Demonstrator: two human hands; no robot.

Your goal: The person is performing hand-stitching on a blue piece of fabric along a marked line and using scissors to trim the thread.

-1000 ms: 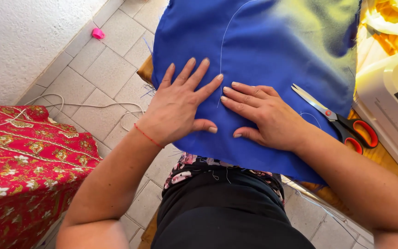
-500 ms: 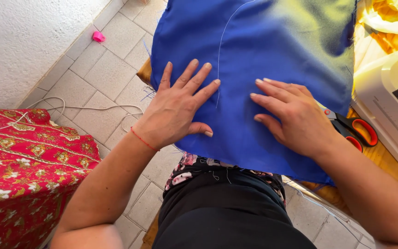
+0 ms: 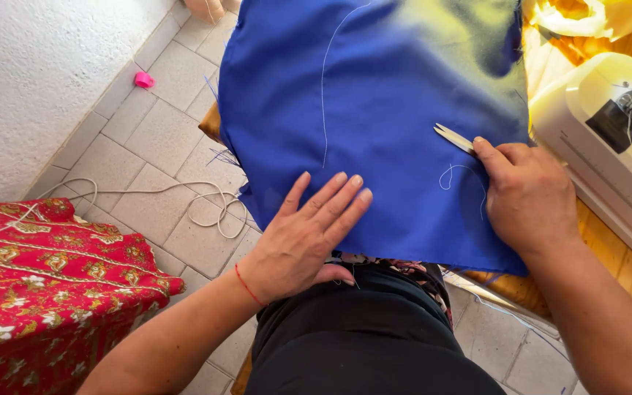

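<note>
Fabric (image 3: 389, 95), blue, covers the counter's near edge. Left hand (image 3: 305, 238) lies flat and open on it; right hand (image 3: 528, 194) closes over scissors (image 3: 453, 137) beside a sewing machine (image 3: 608, 139).

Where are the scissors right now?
In the head view the scissors lie on the blue fabric at the right, blades poking out from under the right hand, which covers the handles, just left of the white sewing machine.
</note>
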